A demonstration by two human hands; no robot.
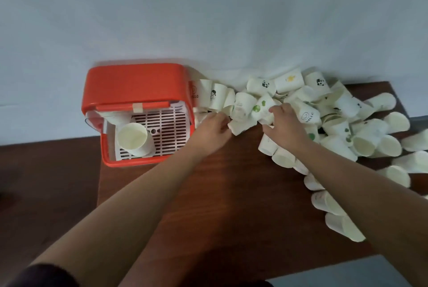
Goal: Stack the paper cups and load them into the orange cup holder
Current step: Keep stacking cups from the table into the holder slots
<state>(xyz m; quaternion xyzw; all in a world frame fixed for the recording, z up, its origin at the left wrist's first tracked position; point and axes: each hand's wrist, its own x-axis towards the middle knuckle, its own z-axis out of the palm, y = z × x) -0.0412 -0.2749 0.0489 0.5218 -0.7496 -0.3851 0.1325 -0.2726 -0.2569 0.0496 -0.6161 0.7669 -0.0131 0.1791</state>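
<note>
The orange cup holder [136,85] stands at the table's far left, lid raised, with a white slotted tray inside. A stack of paper cups [135,139] lies in it, mouth toward me. A big heap of loose white paper cups [324,113] spreads over the far right of the table. My left hand [212,128] grips a cup [240,125] lying on its side at the heap's left edge. My right hand [287,124] reaches into the heap, its fingers closed around a cup with green print [261,108].
The brown wooden table [227,194] has bare surface in front of my arms. More cups trail down its right edge [333,208]. A pale wall rises right behind the holder and the heap. A lower dark surface [46,182] lies to the left.
</note>
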